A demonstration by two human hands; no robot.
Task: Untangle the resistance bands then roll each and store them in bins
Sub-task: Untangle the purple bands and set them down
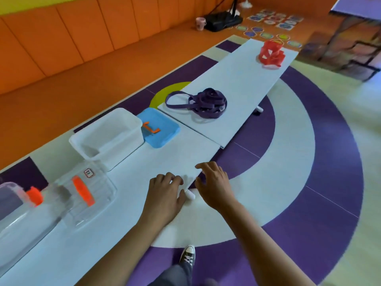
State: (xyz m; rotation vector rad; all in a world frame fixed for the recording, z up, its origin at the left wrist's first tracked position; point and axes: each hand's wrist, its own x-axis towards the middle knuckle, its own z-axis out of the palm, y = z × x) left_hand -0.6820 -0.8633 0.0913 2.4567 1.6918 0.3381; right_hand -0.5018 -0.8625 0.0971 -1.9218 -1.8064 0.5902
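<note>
A low, pale table (127,203) runs from the near left away to the far right over a floor of purple and white arcs, with a second table top (237,96) butted onto its far end. Nearest of all, a dark sneaker (187,255) stands on the purple floor to the right of the table. The left hand (165,195) rests on the table top by its right edge, fingers loosely bent and holding nothing. The right hand (214,182) hangs just past that edge with fingers spread and relaxed, also holding nothing; whether it touches the edge is unclear. A white table foot (190,196) shows between the two hands. On the near left stands a blurred clear bin (88,195) with an orange latch, and another clear bin (12,205) sits at the left border. Farther along are an open white bin (107,137) and, just beyond it, a blue lid (158,131) with an orange handle. None of these lies between the hands and the bands. The purple resistance bands (198,104) lie on the second top, well apart from both hands, as a knotted heap with one long loop trailing left. The red resistance bands (272,54) sit at the far end, a stiff upright tangle. Beyond, by the orange padded wall, stand a pink mug (200,23) and a black stand base (223,21).
</note>
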